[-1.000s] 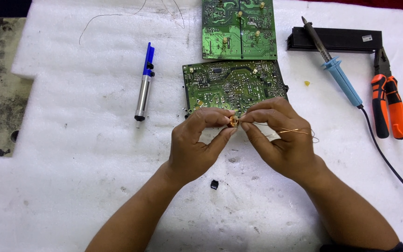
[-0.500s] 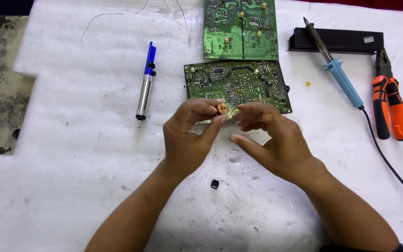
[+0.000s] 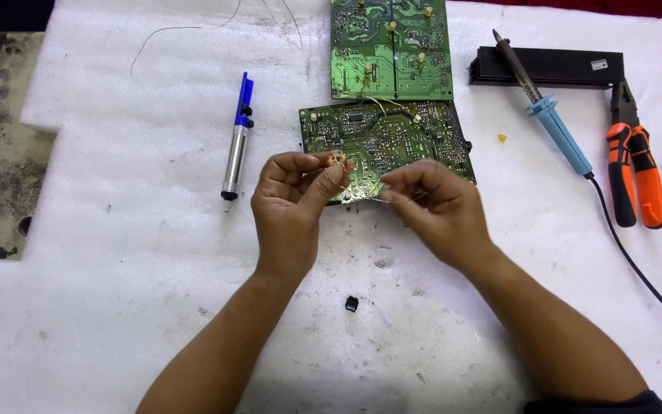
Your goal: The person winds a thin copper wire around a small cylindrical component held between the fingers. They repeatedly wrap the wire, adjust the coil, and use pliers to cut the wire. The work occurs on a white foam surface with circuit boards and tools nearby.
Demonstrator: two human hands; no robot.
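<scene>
So the left hand (image 3: 293, 201) was pinching a tiny coppery wound coil part (image 3: 338, 160) between thumb and fingertips, held up just over the near edge of the lower green circuit board (image 3: 392, 138). The right hand (image 3: 434, 205) had its fingers pressed together on a thin bare wire (image 3: 369, 200) running from that coil. A second green board (image 3: 388, 47) sat just behind. Blue-and-silver desoldering pump (image 3: 236, 138) lay off to the left on the white foam sheet (image 3: 116, 253), blue-handled soldering iron (image 3: 549, 123) and orange pliers (image 3: 636, 172) to the right.
</scene>
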